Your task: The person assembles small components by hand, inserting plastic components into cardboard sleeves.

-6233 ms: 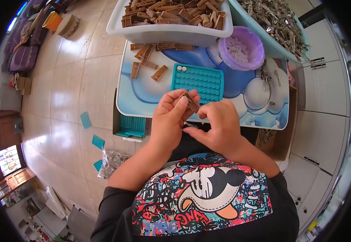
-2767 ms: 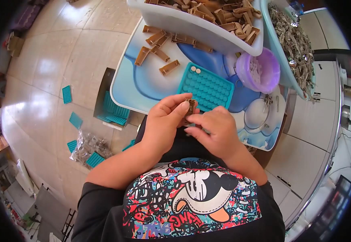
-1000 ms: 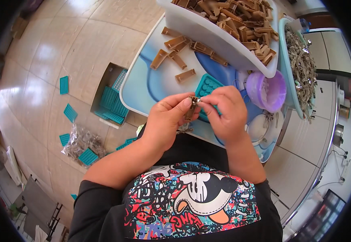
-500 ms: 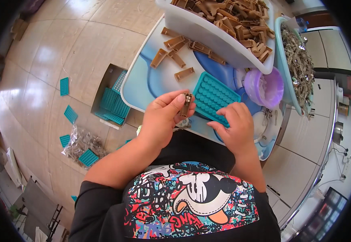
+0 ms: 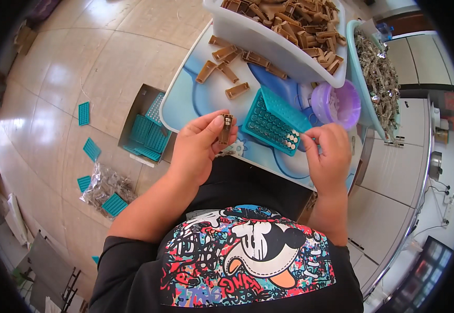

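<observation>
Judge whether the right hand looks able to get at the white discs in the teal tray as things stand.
Probably yes: the right hand is close beside the white discs, and the raised teal lid leaves them uncovered.

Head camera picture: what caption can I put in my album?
Left hand holding a brown piece, right hand at the raised lid of a teal tray.

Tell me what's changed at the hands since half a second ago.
The right hand has moved rightward to the corner of the teal plastic cover, now tilted up off the rectangular teal plastic tray; small round white discs show at the tray's right end. Whether the hand grips the cover is unclear. The left hand still holds the brown rectangular plastic casing. The loose brown plastic casings lie as before.
</observation>
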`<state>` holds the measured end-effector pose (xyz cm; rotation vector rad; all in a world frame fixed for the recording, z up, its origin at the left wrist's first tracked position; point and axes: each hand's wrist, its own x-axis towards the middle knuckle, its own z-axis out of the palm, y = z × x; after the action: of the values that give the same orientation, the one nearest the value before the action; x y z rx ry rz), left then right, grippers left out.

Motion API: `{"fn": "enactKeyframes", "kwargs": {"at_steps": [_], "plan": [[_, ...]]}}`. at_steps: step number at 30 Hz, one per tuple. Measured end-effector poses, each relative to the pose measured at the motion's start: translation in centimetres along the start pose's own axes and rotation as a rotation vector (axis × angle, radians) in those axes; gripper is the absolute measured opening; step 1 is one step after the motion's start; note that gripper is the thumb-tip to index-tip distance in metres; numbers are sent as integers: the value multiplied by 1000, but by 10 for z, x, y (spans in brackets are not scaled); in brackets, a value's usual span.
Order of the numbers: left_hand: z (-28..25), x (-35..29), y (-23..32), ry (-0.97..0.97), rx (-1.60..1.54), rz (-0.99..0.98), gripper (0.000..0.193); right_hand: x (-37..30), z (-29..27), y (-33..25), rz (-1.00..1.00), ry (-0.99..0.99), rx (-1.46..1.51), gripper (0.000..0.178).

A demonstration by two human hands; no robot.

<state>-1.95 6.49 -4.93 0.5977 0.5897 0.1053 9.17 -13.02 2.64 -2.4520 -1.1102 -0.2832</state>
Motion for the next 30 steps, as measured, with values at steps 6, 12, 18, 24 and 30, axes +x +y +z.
{"fn": "enactKeyframes", "kwargs": {"at_steps": [6, 12, 18, 24, 30], "plan": [[7, -9, -11, -5, -43, -88, 28, 27, 15, -32, -265, 138, -11, 16], [-3, -5, -26, -124, -4, -83, 28, 45, 69, -93, -503, 121, 350, 21], [0, 2, -31, -81, 50, -119, 37, 53, 115, -136, -500, 26, 488, 10], [8, -7, -16, -109, 56, -150, 34, 38, 78, -102, -541, 124, 590, 20], [14, -9, -21, -119, 28, -179, 29, -18, 47, 13, -72, 232, 171, 19]]}}
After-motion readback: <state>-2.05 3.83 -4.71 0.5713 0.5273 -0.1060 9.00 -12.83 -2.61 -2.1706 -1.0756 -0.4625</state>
